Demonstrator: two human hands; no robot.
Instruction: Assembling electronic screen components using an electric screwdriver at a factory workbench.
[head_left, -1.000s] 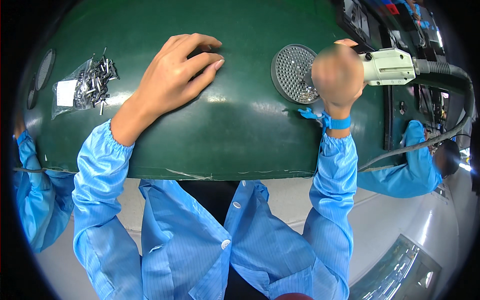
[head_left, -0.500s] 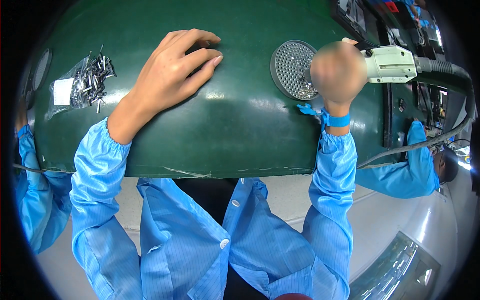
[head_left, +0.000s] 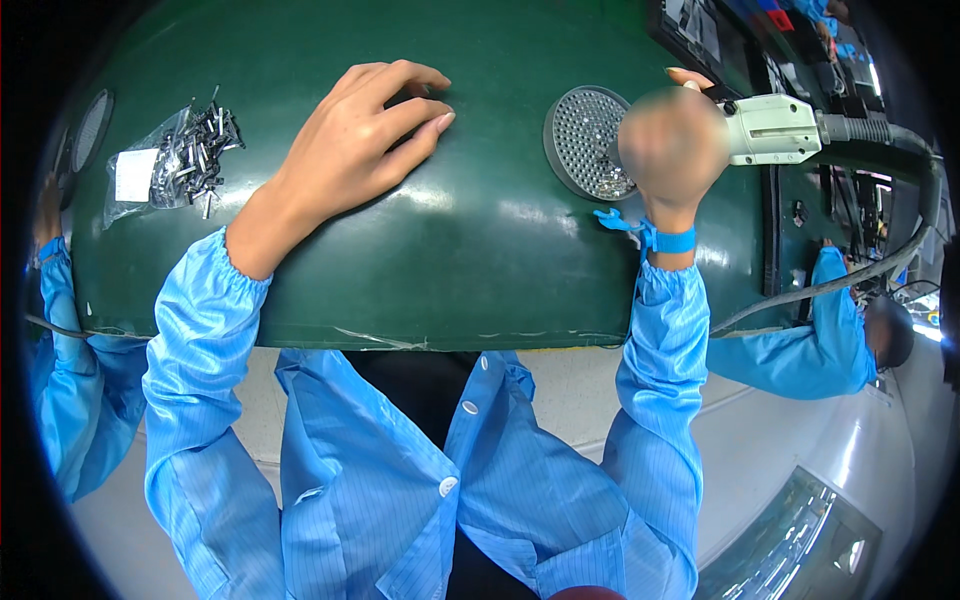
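The left hand [head_left: 365,140] lay palm down on the green work mat [head_left: 460,250], fingers spread a little and curled at the tips, holding nothing. Well off to its left, near the mat's far left corner, sat a clear plastic bag of small dark screws [head_left: 175,160], some spilled loose beside it. The right hand [head_left: 672,150] was blurred, closed in a fist around the grip of a pale grey electric screwdriver [head_left: 770,128], whose body stuck out to the right of the fist. A thick grey cable [head_left: 905,250] ran from the tool's rear and curved down past the mat's right edge. Just left of the fist, touching or partly under it, lay a round perforated metal grille [head_left: 585,140] on the mat. A blue wrist strap [head_left: 665,238] circled the right wrist above the blue sleeve. At the far right another person's blue sleeve [head_left: 800,350] reached along the bench
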